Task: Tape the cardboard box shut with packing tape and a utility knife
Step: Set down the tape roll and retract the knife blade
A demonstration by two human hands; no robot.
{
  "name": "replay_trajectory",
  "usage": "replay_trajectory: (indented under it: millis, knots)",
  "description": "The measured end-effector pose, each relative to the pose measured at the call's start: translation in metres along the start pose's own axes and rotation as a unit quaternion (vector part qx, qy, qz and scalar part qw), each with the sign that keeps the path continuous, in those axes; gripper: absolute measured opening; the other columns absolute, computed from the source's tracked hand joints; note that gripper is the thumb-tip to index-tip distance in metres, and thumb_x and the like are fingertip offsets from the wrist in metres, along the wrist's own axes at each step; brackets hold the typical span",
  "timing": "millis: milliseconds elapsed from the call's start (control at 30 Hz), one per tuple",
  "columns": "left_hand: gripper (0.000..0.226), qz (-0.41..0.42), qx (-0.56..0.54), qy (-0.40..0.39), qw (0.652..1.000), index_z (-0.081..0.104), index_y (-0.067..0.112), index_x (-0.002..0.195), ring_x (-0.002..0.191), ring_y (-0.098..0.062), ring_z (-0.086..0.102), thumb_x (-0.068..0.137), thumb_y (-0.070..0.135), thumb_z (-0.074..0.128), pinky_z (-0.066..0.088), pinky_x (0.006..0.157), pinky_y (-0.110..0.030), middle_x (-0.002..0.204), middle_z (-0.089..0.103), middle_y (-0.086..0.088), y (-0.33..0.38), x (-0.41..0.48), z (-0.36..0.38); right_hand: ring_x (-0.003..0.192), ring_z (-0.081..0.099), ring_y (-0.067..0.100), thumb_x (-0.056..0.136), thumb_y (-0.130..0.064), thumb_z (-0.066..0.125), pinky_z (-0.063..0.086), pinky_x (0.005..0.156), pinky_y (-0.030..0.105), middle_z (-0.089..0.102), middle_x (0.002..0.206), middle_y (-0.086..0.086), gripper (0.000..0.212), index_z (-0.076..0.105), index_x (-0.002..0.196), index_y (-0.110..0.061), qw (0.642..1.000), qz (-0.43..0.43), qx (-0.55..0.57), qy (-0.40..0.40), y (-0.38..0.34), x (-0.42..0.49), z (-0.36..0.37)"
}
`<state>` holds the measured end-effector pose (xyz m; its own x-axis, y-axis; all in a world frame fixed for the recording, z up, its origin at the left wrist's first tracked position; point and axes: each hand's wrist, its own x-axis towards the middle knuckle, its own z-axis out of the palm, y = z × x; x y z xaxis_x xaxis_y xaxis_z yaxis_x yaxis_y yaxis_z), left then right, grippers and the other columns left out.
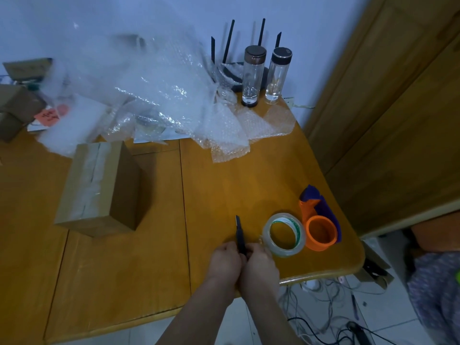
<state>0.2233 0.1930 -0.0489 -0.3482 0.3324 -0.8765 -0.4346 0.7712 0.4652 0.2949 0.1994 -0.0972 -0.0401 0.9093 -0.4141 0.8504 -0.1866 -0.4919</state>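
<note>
**Knife in both hands, taped box set aside**

Head view: both hands meet near the front edge of the wooden tabletop (224, 175), closed together around a dark utility knife (239, 232). The left hand (225, 261) is curled onto the handle from one side and the right hand (260, 265) wraps it from the other; the tip of the knife points up and away from the body. A two-handed hold of this kind suits working the blade slider, though whether the blade is out cannot be told.

The roll of clear packing tape (285, 234) lies flat just beside the right hand, within easy reach, touching or nearly touching an orange ring (321, 232) that rests on a purple scrap (321, 202).

The cardboard box (99, 188) stands well apart to the left, flaps closed, with a glossy strip of tape already running along its top seam. It looks parked clear of the knife work, which suggests the sealing is largely done.

Behind it lies a heap of bubble wrap (161, 95), and two glass bottles (265, 75) stand upright by the wall.
</note>
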Motion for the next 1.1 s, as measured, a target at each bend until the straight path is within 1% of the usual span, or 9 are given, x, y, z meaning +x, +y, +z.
replay_trajectory:
  millis: [233,333,433,533,600,700,833,967,1100]
  knots:
    - [0.033,0.027,0.000,-0.018,0.999,0.071,0.010,0.103,0.076,-0.020,0.060,0.107,0.026,0.043,0.047,0.067,-0.033,0.089,0.070,-0.014,0.001,-0.009,-0.009,0.093,0.067,0.019,0.093,-0.032,0.062,0.057,0.081,0.040,0.071,0.103,-0.005,0.015,0.067,0.108,-0.032,0.996,0.027,0.084,-0.009,-0.013,-0.013,-0.008]
    - [0.030,0.053,-0.019,-0.020,0.998,0.071,0.014,0.110,0.084,-0.018,0.065,0.108,0.028,0.044,0.051,0.072,-0.032,0.094,0.073,-0.006,0.007,-0.026,-0.017,0.091,0.070,0.017,0.094,-0.030,0.064,0.058,0.082,0.042,0.074,0.096,-0.010,0.011,0.067,0.104,-0.031,0.989,0.016,0.146,-0.013,-0.026,-0.022,-0.024]
    - [0.031,0.080,-0.036,-0.021,0.996,0.071,0.019,0.096,0.083,-0.014,0.064,0.109,0.025,0.043,0.052,0.072,-0.029,0.089,0.071,-0.001,0.022,-0.052,-0.029,0.095,0.070,0.013,0.096,-0.025,0.065,0.059,0.087,0.037,0.075,0.102,-0.011,0.015,0.068,0.110,-0.030,0.981,0.003,0.192,-0.012,-0.045,-0.033,-0.045]
    - [0.032,0.119,-0.055,-0.034,0.991,0.074,0.017,0.103,0.096,-0.020,0.071,0.109,0.025,0.044,0.058,0.097,-0.043,0.097,0.077,-0.004,0.038,-0.080,-0.046,0.097,0.070,0.006,0.098,-0.020,0.064,0.061,0.089,0.032,0.076,0.102,-0.015,0.021,0.072,0.114,-0.030,0.969,-0.020,0.244,-0.038,-0.070,-0.046,-0.071]
    - [0.031,0.153,-0.064,-0.035,0.986,0.075,0.017,0.110,0.104,-0.023,0.072,0.109,0.023,0.044,0.055,0.104,-0.047,0.103,0.080,-0.006,0.049,-0.103,-0.058,0.092,0.071,0.001,0.099,-0.018,0.063,0.060,0.085,0.024,0.077,0.097,-0.016,0.021,0.075,0.109,-0.032,0.961,-0.044,0.268,-0.054,-0.089,-0.057,-0.092]
    - [0.032,0.211,-0.058,-0.037,0.975,0.080,0.018,0.107,0.104,-0.024,0.074,0.108,0.020,0.048,0.057,0.102,-0.048,0.100,0.083,-0.005,0.064,-0.133,-0.078,0.084,0.073,-0.003,0.098,-0.018,0.063,0.057,0.074,0.017,0.079,0.088,-0.019,0.023,0.078,0.100,-0.035,0.950,-0.083,0.293,-0.067,-0.115,-0.079,-0.123]
    - [0.031,0.276,-0.055,-0.039,0.959,0.081,0.020,0.095,0.096,-0.026,0.076,0.105,0.011,0.053,0.061,0.094,-0.048,0.095,0.084,-0.007,0.080,-0.176,-0.109,0.081,0.076,0.005,0.098,-0.015,0.064,0.060,0.064,0.022,0.082,0.089,-0.010,0.020,0.079,0.101,-0.027,0.932,-0.115,0.335,-0.075,-0.149,-0.110,-0.156]
    - [0.024,0.323,-0.044,-0.071,0.943,0.078,0.024,0.107,0.092,-0.022,0.078,0.103,0.013,0.057,0.063,0.076,-0.038,0.099,0.084,-0.005,0.094,-0.225,-0.140,0.088,0.078,0.016,0.096,-0.008,0.063,0.065,0.082,0.042,0.082,0.093,-0.002,0.022,0.080,0.100,-0.020,0.914,-0.146,0.369,-0.084,-0.185,-0.142,-0.186]
    - [0.022,0.351,-0.061,-0.076,0.931,0.075,0.030,0.111,0.090,-0.023,0.079,0.102,0.015,0.060,0.063,0.069,-0.034,0.097,0.084,-0.002,0.101,-0.261,-0.163,0.090,0.078,0.013,0.094,-0.004,0.064,0.063,0.083,0.034,0.082,0.093,-0.002,0.021,0.080,0.097,-0.016,0.898,-0.166,0.397,-0.089,-0.213,-0.167,-0.207]
